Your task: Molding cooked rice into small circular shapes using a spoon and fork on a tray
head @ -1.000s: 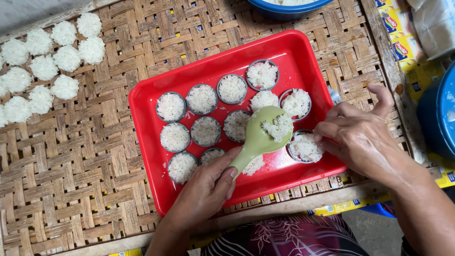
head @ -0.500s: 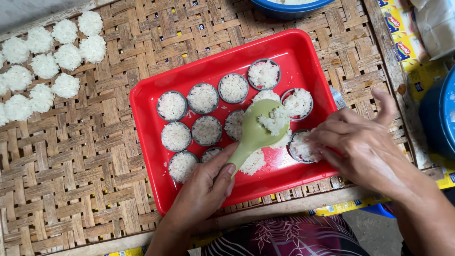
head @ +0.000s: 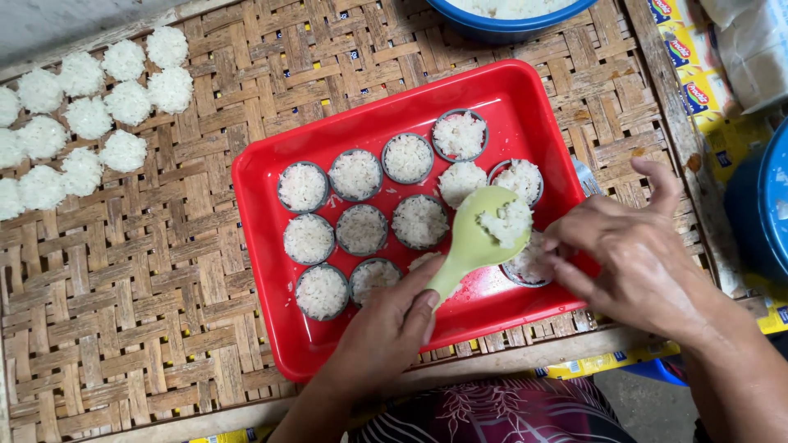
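My left hand [head: 386, 328] grips the handle of a pale green spoon [head: 484, 234] that carries a lump of white rice over the red plastic tray [head: 271, 271]. The tray holds several small round cups [head: 361, 228] packed with white rice. My right hand [head: 636, 258] rests at the tray's right side, fingers pinching at a rice-filled cup [head: 529, 267] just under the spoon's bowl. That cup is partly hidden by the spoon and my fingers.
Everything sits on a woven bamboo mat [head: 148, 312]. Several moulded white rice cakes [head: 107, 107] lie at the far left. A blue bowl [head: 509, 20] of rice is at the top, a blue container [head: 767, 205] and yellow packets [head: 689, 90] at the right.
The spoon with its rice has shifted slightly right and down toward the cup at my right fingers. My right hand has stayed at the tray's right edge.
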